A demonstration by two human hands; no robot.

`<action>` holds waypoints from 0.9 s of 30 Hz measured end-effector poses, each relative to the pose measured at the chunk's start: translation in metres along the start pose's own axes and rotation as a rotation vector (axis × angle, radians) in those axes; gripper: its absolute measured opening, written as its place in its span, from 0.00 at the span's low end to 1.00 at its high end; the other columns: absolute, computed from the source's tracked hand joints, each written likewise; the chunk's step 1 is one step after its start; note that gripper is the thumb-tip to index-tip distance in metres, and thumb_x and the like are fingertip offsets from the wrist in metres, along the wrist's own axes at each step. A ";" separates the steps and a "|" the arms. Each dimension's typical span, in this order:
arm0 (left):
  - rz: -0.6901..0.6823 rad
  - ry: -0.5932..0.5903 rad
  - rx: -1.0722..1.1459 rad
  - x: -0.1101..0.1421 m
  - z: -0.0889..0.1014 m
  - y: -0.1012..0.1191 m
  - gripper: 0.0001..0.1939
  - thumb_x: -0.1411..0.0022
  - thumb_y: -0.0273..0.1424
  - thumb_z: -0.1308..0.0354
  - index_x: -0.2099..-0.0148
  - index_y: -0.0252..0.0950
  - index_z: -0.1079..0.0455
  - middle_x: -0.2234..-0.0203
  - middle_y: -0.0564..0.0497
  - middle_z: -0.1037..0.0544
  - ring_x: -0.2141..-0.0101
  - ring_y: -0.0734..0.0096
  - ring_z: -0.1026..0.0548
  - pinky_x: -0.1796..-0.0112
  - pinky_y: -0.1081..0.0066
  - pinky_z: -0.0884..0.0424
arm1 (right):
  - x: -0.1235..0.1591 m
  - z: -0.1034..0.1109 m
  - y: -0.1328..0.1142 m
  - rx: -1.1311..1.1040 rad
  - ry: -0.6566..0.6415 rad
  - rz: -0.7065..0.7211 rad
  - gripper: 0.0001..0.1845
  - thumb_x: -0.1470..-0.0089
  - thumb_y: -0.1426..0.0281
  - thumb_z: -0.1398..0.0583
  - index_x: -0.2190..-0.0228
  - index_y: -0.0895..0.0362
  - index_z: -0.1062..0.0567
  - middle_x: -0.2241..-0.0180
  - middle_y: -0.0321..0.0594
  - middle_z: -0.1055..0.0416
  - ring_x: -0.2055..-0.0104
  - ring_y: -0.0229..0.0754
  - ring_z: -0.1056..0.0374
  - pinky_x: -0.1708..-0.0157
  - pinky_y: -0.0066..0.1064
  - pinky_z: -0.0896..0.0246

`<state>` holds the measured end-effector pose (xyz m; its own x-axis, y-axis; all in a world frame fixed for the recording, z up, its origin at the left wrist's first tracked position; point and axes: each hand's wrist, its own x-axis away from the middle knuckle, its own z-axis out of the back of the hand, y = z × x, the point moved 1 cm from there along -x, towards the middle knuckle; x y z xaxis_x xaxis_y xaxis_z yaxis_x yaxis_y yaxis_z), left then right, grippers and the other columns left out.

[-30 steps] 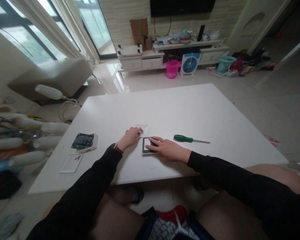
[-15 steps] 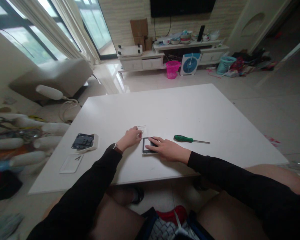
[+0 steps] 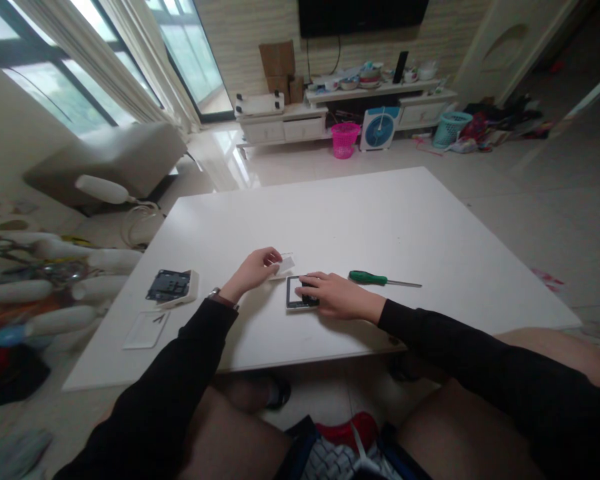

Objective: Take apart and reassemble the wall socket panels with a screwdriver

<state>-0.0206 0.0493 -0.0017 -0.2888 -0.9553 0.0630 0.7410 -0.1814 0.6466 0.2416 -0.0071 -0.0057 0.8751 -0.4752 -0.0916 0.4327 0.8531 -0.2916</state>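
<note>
My left hand (image 3: 253, 270) pinches a thin white frame piece (image 3: 283, 264) and holds it lifted just above the white table (image 3: 360, 213). My right hand (image 3: 336, 295) lies on a small dark switch module with a white rim (image 3: 296, 295), fingers pressing down on its right half. The frame piece hangs just above and left of the module. A green-handled screwdriver (image 3: 375, 278) lies to the right of my right hand, its shaft pointing right.
A second switch body (image 3: 173, 287) and a flat white cover plate (image 3: 145, 329) lie near the table's left edge. Clutter fills the floor at left. A sofa, a TV stand, a pink basket (image 3: 345, 138) and a fan stand beyond the table.
My left hand has picked the white frame piece up off the table and tilted it. My right hand stays on the module, fingers drawn in slightly.
</note>
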 end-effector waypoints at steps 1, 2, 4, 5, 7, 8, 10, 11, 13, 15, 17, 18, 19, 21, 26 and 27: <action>0.006 -0.020 0.088 0.003 0.002 0.003 0.12 0.42 0.33 0.42 0.57 0.35 0.28 0.68 0.49 0.21 0.67 0.67 0.24 0.63 0.68 0.29 | -0.001 0.004 0.000 -0.054 0.048 -0.029 0.31 0.44 0.75 0.36 0.39 0.57 0.32 0.37 0.55 0.32 0.37 0.57 0.36 0.43 0.49 0.33; 0.015 -0.048 0.207 0.006 0.003 0.007 0.13 0.43 0.34 0.41 0.56 0.35 0.28 0.69 0.51 0.21 0.68 0.68 0.25 0.65 0.69 0.29 | -0.003 0.007 0.000 -0.110 0.108 -0.064 0.29 0.43 0.74 0.36 0.41 0.58 0.30 0.41 0.54 0.29 0.40 0.56 0.34 0.43 0.50 0.33; 0.037 -0.113 0.460 0.015 0.004 0.016 0.16 0.45 0.34 0.37 0.54 0.35 0.29 0.71 0.53 0.23 0.69 0.70 0.26 0.66 0.70 0.31 | -0.006 0.012 -0.001 -0.218 0.233 -0.127 0.25 0.42 0.72 0.36 0.43 0.58 0.29 0.46 0.53 0.26 0.44 0.55 0.32 0.44 0.50 0.34; 0.050 -0.134 0.559 0.020 0.004 0.020 0.18 0.47 0.34 0.34 0.54 0.35 0.29 0.71 0.54 0.23 0.69 0.71 0.26 0.65 0.71 0.32 | -0.007 0.013 -0.001 -0.266 0.285 -0.142 0.23 0.42 0.72 0.36 0.45 0.58 0.28 0.48 0.52 0.26 0.46 0.54 0.32 0.44 0.50 0.34; 0.080 -0.158 0.688 0.029 0.003 0.027 0.21 0.49 0.32 0.31 0.53 0.35 0.29 0.69 0.54 0.23 0.67 0.72 0.26 0.64 0.71 0.32 | -0.008 0.012 -0.002 -0.347 0.360 -0.156 0.20 0.41 0.72 0.36 0.47 0.57 0.28 0.51 0.50 0.26 0.49 0.52 0.31 0.46 0.48 0.33; 0.095 -0.162 0.733 0.032 0.002 0.030 0.22 0.51 0.31 0.30 0.53 0.35 0.29 0.68 0.53 0.23 0.66 0.72 0.26 0.63 0.71 0.31 | -0.008 0.011 -0.002 -0.376 0.386 -0.163 0.19 0.41 0.72 0.37 0.48 0.57 0.28 0.52 0.49 0.26 0.51 0.51 0.30 0.48 0.47 0.32; 0.118 -0.156 0.786 0.038 -0.001 0.036 0.24 0.52 0.30 0.28 0.53 0.35 0.29 0.66 0.54 0.24 0.67 0.74 0.26 0.62 0.72 0.31 | -0.007 0.009 -0.003 -0.419 0.419 -0.178 0.17 0.40 0.73 0.37 0.49 0.55 0.29 0.54 0.46 0.27 0.54 0.48 0.30 0.51 0.43 0.32; 0.124 -0.145 0.797 0.041 -0.003 0.039 0.24 0.53 0.29 0.28 0.52 0.35 0.29 0.66 0.54 0.25 0.67 0.75 0.27 0.62 0.72 0.31 | -0.007 0.009 -0.003 -0.433 0.431 -0.184 0.16 0.40 0.72 0.37 0.50 0.55 0.29 0.54 0.45 0.28 0.55 0.47 0.30 0.52 0.42 0.32; 0.130 -0.112 0.809 0.044 -0.007 0.045 0.25 0.54 0.28 0.27 0.53 0.35 0.29 0.66 0.55 0.26 0.67 0.77 0.28 0.63 0.73 0.32 | -0.007 0.008 -0.003 -0.452 0.447 -0.187 0.15 0.40 0.71 0.36 0.51 0.53 0.29 0.55 0.43 0.29 0.56 0.46 0.30 0.54 0.40 0.32; 0.134 -0.075 0.823 0.047 -0.012 0.051 0.24 0.54 0.28 0.26 0.54 0.34 0.29 0.65 0.55 0.27 0.67 0.78 0.28 0.63 0.74 0.33 | -0.007 0.009 -0.004 -0.466 0.466 -0.180 0.15 0.41 0.69 0.34 0.53 0.53 0.29 0.55 0.42 0.30 0.55 0.46 0.30 0.54 0.40 0.32; 0.137 -0.051 0.838 0.049 -0.018 0.057 0.23 0.55 0.28 0.26 0.57 0.34 0.30 0.65 0.56 0.27 0.69 0.79 0.28 0.64 0.75 0.33 | -0.007 0.009 -0.004 -0.474 0.488 -0.165 0.17 0.42 0.67 0.32 0.53 0.52 0.29 0.53 0.43 0.30 0.54 0.46 0.31 0.53 0.40 0.31; 0.137 -0.048 0.843 0.050 -0.021 0.059 0.22 0.55 0.29 0.25 0.59 0.34 0.31 0.66 0.57 0.28 0.70 0.81 0.29 0.66 0.75 0.34 | -0.007 0.009 -0.005 -0.472 0.494 -0.158 0.18 0.43 0.67 0.31 0.53 0.53 0.29 0.53 0.44 0.30 0.53 0.47 0.31 0.53 0.40 0.31; 0.138 -0.052 0.847 0.051 -0.025 0.061 0.22 0.55 0.29 0.25 0.60 0.34 0.31 0.67 0.57 0.29 0.72 0.82 0.30 0.67 0.76 0.35 | -0.007 0.009 -0.005 -0.466 0.496 -0.152 0.19 0.43 0.67 0.31 0.53 0.53 0.30 0.52 0.44 0.30 0.53 0.47 0.31 0.53 0.40 0.32; 0.139 -0.075 0.849 0.052 -0.030 0.064 0.22 0.55 0.31 0.24 0.62 0.34 0.33 0.67 0.58 0.30 0.74 0.83 0.32 0.69 0.76 0.36 | -0.006 0.007 -0.005 -0.448 0.489 -0.153 0.19 0.44 0.69 0.31 0.54 0.53 0.30 0.53 0.44 0.29 0.54 0.47 0.31 0.54 0.39 0.32; 0.075 -0.133 0.770 0.052 -0.031 0.058 0.24 0.52 0.35 0.24 0.59 0.36 0.34 0.64 0.55 0.29 0.69 0.77 0.27 0.66 0.72 0.30 | -0.006 0.003 0.000 -0.442 0.451 -0.180 0.17 0.46 0.70 0.31 0.55 0.53 0.29 0.55 0.43 0.28 0.55 0.47 0.30 0.53 0.40 0.33; 0.049 -0.142 0.708 0.052 -0.029 0.055 0.24 0.52 0.34 0.25 0.58 0.37 0.34 0.62 0.54 0.29 0.67 0.74 0.26 0.64 0.70 0.28 | -0.005 0.002 0.002 -0.438 0.439 -0.191 0.18 0.46 0.70 0.31 0.55 0.54 0.28 0.54 0.44 0.28 0.54 0.48 0.30 0.52 0.40 0.34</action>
<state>0.0231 -0.0168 0.0150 -0.3768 -0.9103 0.1717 0.1988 0.1016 0.9748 0.2381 -0.0022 -0.0039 0.5816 -0.7329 -0.3529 0.3622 0.6218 -0.6944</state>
